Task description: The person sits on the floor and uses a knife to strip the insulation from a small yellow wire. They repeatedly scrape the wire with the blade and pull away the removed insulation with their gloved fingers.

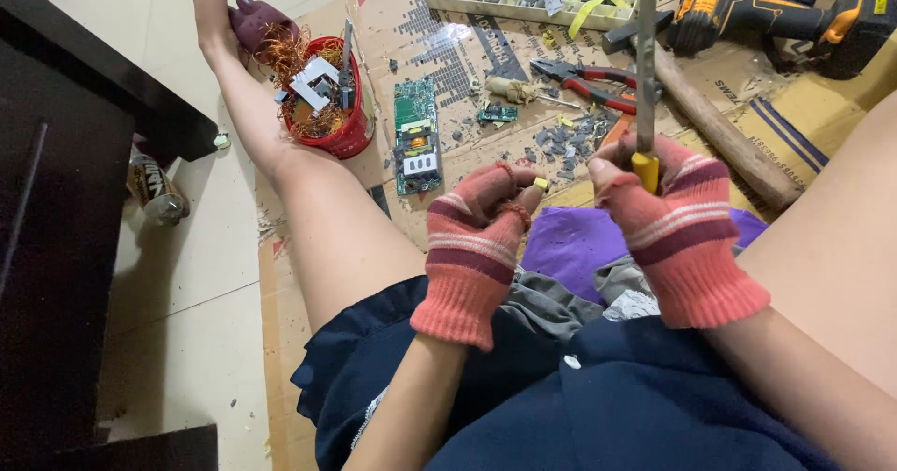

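We sit on the floor with both hands in striped red fingerless gloves, low in the middle of the frame. Our right hand (675,223) is closed around the yellow handle of a screwdriver (647,69). Its metal shaft runs almost straight up the frame from the fist, so its long axis is close to vertical in the picture, with the tip towards the top edge.

Our left hand (474,242) is curled nearly shut just to the left of the right one. A small yellowish piece (541,183) shows at its fingertips; we cannot tell what it is. That piece lies left of the screwdriver handle, at about the same height and near it, so the two hands face each other across a narrow gap. The left hand is the nearer one to the piece, and the right one carries the tool.

Under the hands lies a purple cloth (570,242) on our lap. Above it, on flattened cardboard (448,50), a green circuit board (416,135) lies lengthwise up the frame, with red-handled pliers (584,78) and a wooden-handled hammer (719,135) to its right. A red tub (348,135) of copper wire and scrap stands at upper left beside our leg, and a yellow and black power drill (775,13) lies at upper right.
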